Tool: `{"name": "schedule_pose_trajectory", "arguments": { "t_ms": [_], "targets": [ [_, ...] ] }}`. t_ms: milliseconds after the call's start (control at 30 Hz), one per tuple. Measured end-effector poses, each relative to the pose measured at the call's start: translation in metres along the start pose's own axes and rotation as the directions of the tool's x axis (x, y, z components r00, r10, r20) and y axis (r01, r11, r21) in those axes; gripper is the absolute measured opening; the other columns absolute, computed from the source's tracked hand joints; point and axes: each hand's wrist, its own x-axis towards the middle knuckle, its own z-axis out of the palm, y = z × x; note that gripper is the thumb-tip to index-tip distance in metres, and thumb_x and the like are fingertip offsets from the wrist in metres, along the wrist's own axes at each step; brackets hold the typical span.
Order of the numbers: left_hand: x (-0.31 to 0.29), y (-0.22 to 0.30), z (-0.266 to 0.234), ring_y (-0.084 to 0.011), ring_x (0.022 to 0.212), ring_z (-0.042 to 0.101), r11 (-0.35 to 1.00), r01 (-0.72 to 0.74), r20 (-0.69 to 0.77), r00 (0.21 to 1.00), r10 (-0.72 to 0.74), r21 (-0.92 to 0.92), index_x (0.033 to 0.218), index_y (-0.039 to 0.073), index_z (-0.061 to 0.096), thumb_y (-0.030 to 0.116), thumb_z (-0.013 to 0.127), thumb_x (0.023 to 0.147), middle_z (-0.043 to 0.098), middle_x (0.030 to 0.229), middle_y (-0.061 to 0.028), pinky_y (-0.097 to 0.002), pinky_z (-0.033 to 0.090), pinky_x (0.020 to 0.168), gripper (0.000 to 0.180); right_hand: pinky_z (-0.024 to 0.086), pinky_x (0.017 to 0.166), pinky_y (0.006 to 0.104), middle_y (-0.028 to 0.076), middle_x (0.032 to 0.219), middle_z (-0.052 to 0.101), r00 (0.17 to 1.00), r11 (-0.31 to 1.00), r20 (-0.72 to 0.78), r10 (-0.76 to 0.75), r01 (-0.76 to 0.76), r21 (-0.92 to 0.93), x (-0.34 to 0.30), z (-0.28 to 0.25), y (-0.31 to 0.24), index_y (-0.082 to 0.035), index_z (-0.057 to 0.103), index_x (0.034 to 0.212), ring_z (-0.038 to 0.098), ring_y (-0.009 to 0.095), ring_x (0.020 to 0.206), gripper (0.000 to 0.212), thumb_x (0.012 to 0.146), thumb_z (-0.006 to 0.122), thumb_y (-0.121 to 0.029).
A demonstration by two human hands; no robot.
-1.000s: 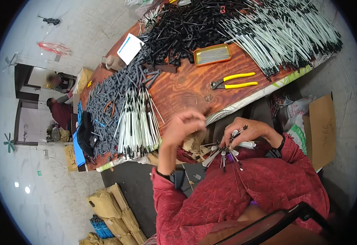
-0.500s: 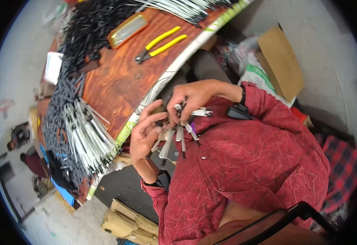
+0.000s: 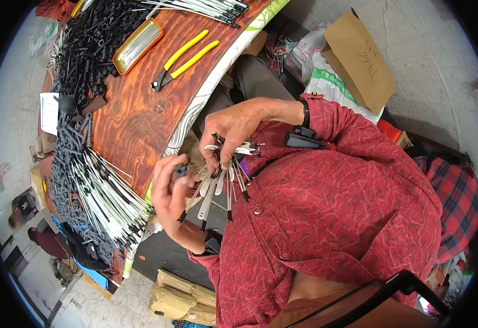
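My right hand (image 3: 233, 131) is closed on a cluster of pale strips with black ends (image 3: 209, 199). The strips fan out below and to the right of the fingers, in front of my red shirt. Just left of it, my left hand (image 3: 169, 191) is raised, slightly blurred, with a small dark plastic piece (image 3: 180, 170) pinched at the fingertips. A narrow gap separates that piece from the cluster. Where the strips join is partly hidden by the right fingers.
On the wooden table (image 3: 140, 112) lie yellow-handled cutters (image 3: 181, 61), an orange-rimmed tray of thin metal pins (image 3: 139, 46), white rods with black tips (image 3: 110, 199), and heaps of black parts (image 3: 88, 54) and grey parts (image 3: 66, 158). A cardboard box (image 3: 359, 60) stands at right.
My left hand has moved left, away from the strips, with the dark piece at its fingertips. The right hand keeps its hold on the cluster. The whole view has shifted somewhat.
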Motion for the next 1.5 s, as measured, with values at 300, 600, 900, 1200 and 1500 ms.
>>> {"name": "schedule_pose_trajectory", "arguments": {
  "t_ms": [300,600,900,1200,1500],
  "targets": [
    [0.011,-0.023,0.02,-0.008,0.079,0.064,0.939,0.295,0.076,0.955,-0.286,-0.175,0.114,-0.006,0.065,-0.012,0.065,0.086,0.063,0.108,-0.0071,-0.0196,0.05,0.067,0.029,0.055,0.078,0.0281,0.012,0.095,0.075,0.998,0.999,-0.066,0.017,-0.015,0.033,-0.008,0.0,0.003,0.002,0.072,0.098,0.07,0.016,0.089,0.019,0.08,0.075,-0.004],
    [0.004,-0.044,0.027,-0.013,0.082,0.066,0.99,-0.03,-0.083,0.996,0.019,-0.14,0.108,-0.002,0.069,-0.014,0.073,0.077,0.066,0.102,-0.0106,-0.022,0.051,0.068,0.034,0.051,0.066,0.0274,0.008,0.087,0.074,0.996,0.999,-0.088,-0.023,0.019,-0.05,-0.007,0.001,0.004,0.002,0.071,0.094,0.067,0.011,0.077,0.019,0.079,0.077,-0.007],
    [0.005,-0.065,0.027,-0.0152,0.089,0.062,0.96,-0.155,-0.034,0.988,0.151,-0.234,0.111,-0.001,0.071,-0.01,0.075,0.076,0.062,0.11,-0.0136,-0.0259,0.051,0.078,0.037,0.05,0.065,0.0284,0.008,0.083,0.073,0.993,1.0,-0.119,0.006,-0.005,0.013,-0.005,0.002,0.009,0.003,0.07,0.092,0.065,0.011,0.075,0.018,0.079,0.078,-0.007],
    [0.011,-0.056,0.035,-0.0157,0.087,0.061,0.954,-0.041,-0.049,0.998,0.028,-0.296,0.126,-0.005,0.061,-0.003,0.067,0.089,0.06,0.12,-0.0157,-0.0266,0.05,0.069,0.038,0.05,0.067,0.0281,0.009,0.086,0.074,0.989,1.0,-0.145,-0.016,0.016,0.002,-0.009,0.002,0.012,0.003,0.071,0.096,0.065,0.011,0.077,0.021,0.079,0.078,-0.007],
    [0.015,-0.055,0.03,-0.0141,0.08,0.061,0.979,-0.162,-0.12,0.977,0.176,0.121,0.104,-0.004,0.068,-0.003,0.066,0.089,0.067,0.1,-0.0128,-0.0262,0.05,0.071,0.015,0.05,0.069,0.0256,0.008,0.09,0.074,0.985,0.998,-0.171,-0.01,0.021,0.058,-0.008,0.004,0.005,0.002,0.072,0.097,0.066,0.01,0.08,0.019,0.081,0.076,-0.006]
  ]
}}
